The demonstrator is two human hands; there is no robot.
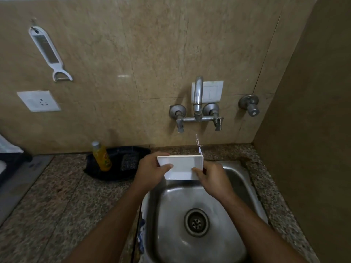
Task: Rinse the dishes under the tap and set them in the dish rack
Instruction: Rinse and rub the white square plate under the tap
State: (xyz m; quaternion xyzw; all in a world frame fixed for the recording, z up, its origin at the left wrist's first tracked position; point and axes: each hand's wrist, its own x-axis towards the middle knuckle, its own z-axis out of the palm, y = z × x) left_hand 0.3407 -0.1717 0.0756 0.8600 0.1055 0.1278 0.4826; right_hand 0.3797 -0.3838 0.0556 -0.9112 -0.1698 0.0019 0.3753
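A white rectangular dish (181, 166) is held over the back edge of the steel sink (171, 202), tilted with its inside facing me. My left hand (152, 172) grips its left end, thumb inside the rim. My right hand (211, 179) grips its right end the same way. A thin stream of water (198, 143) falls from the wall tap (198, 99) onto the dish's far right corner. The sink bowl around the drain (196, 223) holds no other dishes.
A black tray (117, 173) on the granite counter (47, 196) left of the sink holds a yellow soap bottle (101, 156) and a scrub pad (129, 162). A dark rack edge (11, 164) shows at far left. A peeler (48, 54) and socket (39, 101) are on the wall.
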